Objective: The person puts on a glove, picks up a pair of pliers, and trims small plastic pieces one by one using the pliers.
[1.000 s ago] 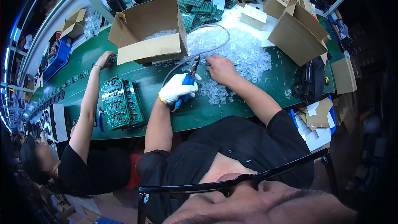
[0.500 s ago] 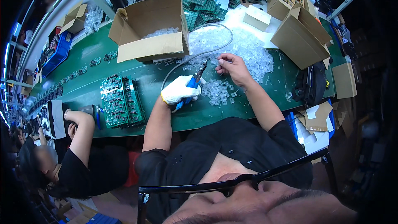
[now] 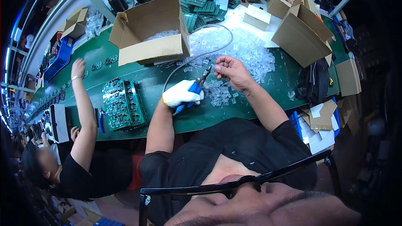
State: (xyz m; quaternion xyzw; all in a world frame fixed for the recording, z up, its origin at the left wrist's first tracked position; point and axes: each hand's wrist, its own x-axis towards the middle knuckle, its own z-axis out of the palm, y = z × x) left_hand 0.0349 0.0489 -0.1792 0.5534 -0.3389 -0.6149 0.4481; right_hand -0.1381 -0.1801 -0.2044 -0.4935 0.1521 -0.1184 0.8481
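My left hand point(image 3: 181, 93), in a white glove, is closed round blue-handled nippers point(image 3: 194, 88), whose dark jaws point up and to the right. A grey cable point(image 3: 176, 70) loops from beside this hand across the table. At the jaw tips my bare right hand point(image 3: 235, 73) pinches thumb and fingers together; what is between them is too small to make out. Below the right hand lies a small heap of clear plastic pieces point(image 3: 218, 93). A much larger pile of similar clear pieces point(image 3: 251, 52) spreads beyond both hands.
An open cardboard box point(image 3: 153, 53) with clear pieces stands behind my left hand. Stacked green circuit boards point(image 3: 123, 104) sit to the left, near blue-handled pliers point(image 3: 101, 121). Another cardboard box point(image 3: 299, 37) stands right. A co-worker's arm point(image 3: 86, 104) reaches over the table at left.
My right hand has shifted slightly left, bringing its fingertips to the nippers' jaws. The gloved hand has barely moved. The co-worker's arm has stretched forward over the table.
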